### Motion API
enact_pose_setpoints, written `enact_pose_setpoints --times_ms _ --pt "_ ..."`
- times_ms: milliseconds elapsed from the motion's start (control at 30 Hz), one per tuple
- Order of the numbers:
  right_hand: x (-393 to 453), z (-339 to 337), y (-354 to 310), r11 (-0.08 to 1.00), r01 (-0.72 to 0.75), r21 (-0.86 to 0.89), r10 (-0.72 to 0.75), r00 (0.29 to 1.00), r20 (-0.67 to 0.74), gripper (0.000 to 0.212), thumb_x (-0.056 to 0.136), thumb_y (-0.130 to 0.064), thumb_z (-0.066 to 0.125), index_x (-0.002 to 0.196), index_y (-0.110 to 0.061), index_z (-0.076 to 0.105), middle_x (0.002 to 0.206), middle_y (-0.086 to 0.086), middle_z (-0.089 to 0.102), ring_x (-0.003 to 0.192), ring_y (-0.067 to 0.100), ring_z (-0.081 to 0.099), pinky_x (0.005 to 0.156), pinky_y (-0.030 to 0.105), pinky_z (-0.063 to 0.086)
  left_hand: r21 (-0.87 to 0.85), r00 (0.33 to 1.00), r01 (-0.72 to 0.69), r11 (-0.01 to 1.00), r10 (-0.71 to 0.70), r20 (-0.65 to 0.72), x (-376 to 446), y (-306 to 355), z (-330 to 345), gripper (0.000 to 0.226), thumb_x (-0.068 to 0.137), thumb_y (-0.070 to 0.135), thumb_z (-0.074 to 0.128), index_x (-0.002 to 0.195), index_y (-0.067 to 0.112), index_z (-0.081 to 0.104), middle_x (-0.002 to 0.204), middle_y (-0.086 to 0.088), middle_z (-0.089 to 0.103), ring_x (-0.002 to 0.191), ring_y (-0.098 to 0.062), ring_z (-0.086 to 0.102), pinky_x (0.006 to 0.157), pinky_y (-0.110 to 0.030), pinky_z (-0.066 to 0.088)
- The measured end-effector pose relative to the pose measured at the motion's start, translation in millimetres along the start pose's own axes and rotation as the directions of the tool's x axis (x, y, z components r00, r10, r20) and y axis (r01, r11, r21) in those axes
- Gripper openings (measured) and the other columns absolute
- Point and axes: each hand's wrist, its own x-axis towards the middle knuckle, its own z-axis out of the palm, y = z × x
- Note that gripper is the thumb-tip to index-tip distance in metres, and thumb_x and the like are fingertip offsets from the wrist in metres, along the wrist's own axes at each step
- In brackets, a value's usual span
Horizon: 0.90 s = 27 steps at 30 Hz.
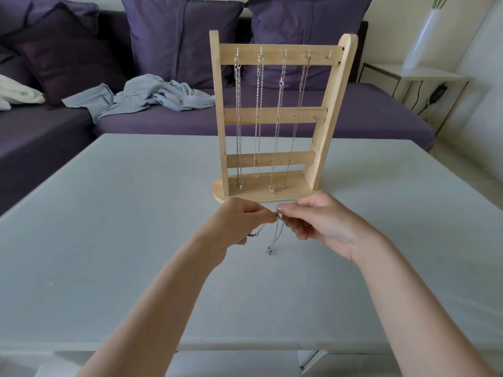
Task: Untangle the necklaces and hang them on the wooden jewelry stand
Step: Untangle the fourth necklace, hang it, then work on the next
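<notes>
The wooden jewelry stand (272, 115) is upright on the grey table (136, 227), just beyond my hands. Several thin chains (258, 110) hang from hooks on its top bar; the rightmost top hook (330, 54) is bare. My left hand (236, 221) and my right hand (318, 224) meet in front of the stand's base, both pinching a thin silver necklace (276, 235) at one spot. A clasp end dangles beside my left palm, and a doubled strand with a small pendant hangs down above the table.
A purple sofa (68, 126) with cushions runs behind the table, with a crumpled pale blue cloth (152, 96) on its seat. At the back right a white vase (422, 36) stands on a side table (424, 74).
</notes>
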Motion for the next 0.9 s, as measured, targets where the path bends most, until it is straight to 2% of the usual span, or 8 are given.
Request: enact_pose_setpoints --times_ms 133,267,400,533,633,733,833,900 --pt "0 -3 -4 0.981 -0.024 0.194 0.025 1.0 -0.001 0.025 0.086 -0.011 0.063 0.061 -0.008 0.061 0.054 0.001 0.053 0.049 0.01 0.044 0.051 0.02 0.036 -0.094 0.999 0.039 0.995 -0.037 0.018 0 -1 -1 0.025 0.086 0.019 0.055 0.061 0.018 0.051 0.058 0.007 0.038 0.044 -0.007 0.031 0.044 -0.015 0.029" --pt "-1 -5 -6 0.939 -0.014 0.344 0.012 1.0 0.006 0.02 0.088 -0.008 0.057 0.068 -0.008 0.059 0.062 0.004 0.057 0.055 0.012 0.047 0.056 0.022 0.039 -0.247 0.998 0.062 0.967 -0.058 0.026 -1 1 0 0.02 0.087 0.017 0.051 0.068 0.016 0.053 0.075 0.004 0.052 0.045 -0.007 0.03 0.041 -0.013 0.031" --pt "2 3 -4 0.887 -0.042 0.46 0.051 0.999 -0.008 0.021 0.088 -0.01 0.054 0.067 -0.011 0.052 0.062 0.002 0.063 0.056 0.011 0.052 0.059 0.022 0.042 -0.286 0.997 0.041 0.957 -0.057 -0.048 -1 0 8 0.014 0.086 0.012 0.05 0.072 0.011 0.053 0.075 0.002 0.053 0.04 -0.006 0.029 0.04 -0.013 0.032" --pt "5 8 -2 0.858 -0.056 0.51 0.082 0.996 -0.029 0.025 0.089 -0.014 0.054 0.064 -0.014 0.05 0.052 -0.001 0.05 0.054 0.013 0.046 0.062 0.024 0.039 -0.319 0.994 0.062 0.946 -0.089 -0.069 2 -4 14 0.007 0.086 0.011 0.052 0.079 0.009 0.052 0.075 0.001 0.055 0.041 -0.005 0.032 0.041 -0.013 0.034" --pt "5 5 -1 0.863 0.003 0.504 0.044 0.996 -0.08 0.02 0.088 -0.013 0.057 0.068 -0.013 0.055 0.05 -0.003 0.044 0.056 0.013 0.048 0.066 0.024 0.041 -0.496 0.986 0.079 0.865 -0.142 -0.089 6 -4 8 0.013 0.086 0.006 0.052 0.073 0.009 0.053 0.071 0.0 0.054 0.044 -0.005 0.035 0.038 -0.014 0.031" --pt "4 4 -2 0.835 0.068 0.547 -0.001 0.993 -0.121 0.014 0.087 -0.01 0.059 0.073 -0.011 0.056 0.047 -0.003 0.042 0.061 0.014 0.053 0.067 0.023 0.044 -0.69 0.98 0.078 0.72 -0.181 -0.078 11 -5 2 0.012 0.086 0.003 0.049 0.076 0.008 0.053 0.064 -0.001 0.05 0.04 -0.004 0.036 0.035 -0.013 0.028" --pt "4 4 -3 0.787 0.089 0.611 -0.015 0.992 -0.126 0.013 0.087 -0.008 0.058 0.074 -0.011 0.056 0.048 -0.003 0.044 0.063 0.013 0.058 0.069 0.023 0.046 -0.772 0.981 0.084 0.63 -0.189 -0.047 13 -6 0 0.009 0.086 0.003 0.046 0.085 0.012 0.047 0.056 0.002 0.046 0.038 -0.004 0.033 0.034 -0.013 0.026" --pt "4 4 -3 0.747 0.085 0.66 -0.014 0.994 -0.112 0.012 0.088 -0.008 0.057 0.076 -0.012 0.054 0.05 -0.004 0.046 0.062 0.013 0.061 0.07 0.023 0.048 -0.794 0.979 0.089 0.601 -0.198 -0.041 14 -6 0 0.012 0.087 0.003 0.043 0.08 0.013 0.044 0.056 0.001 0.046 0.039 -0.004 0.031 0.034 -0.013 0.024"
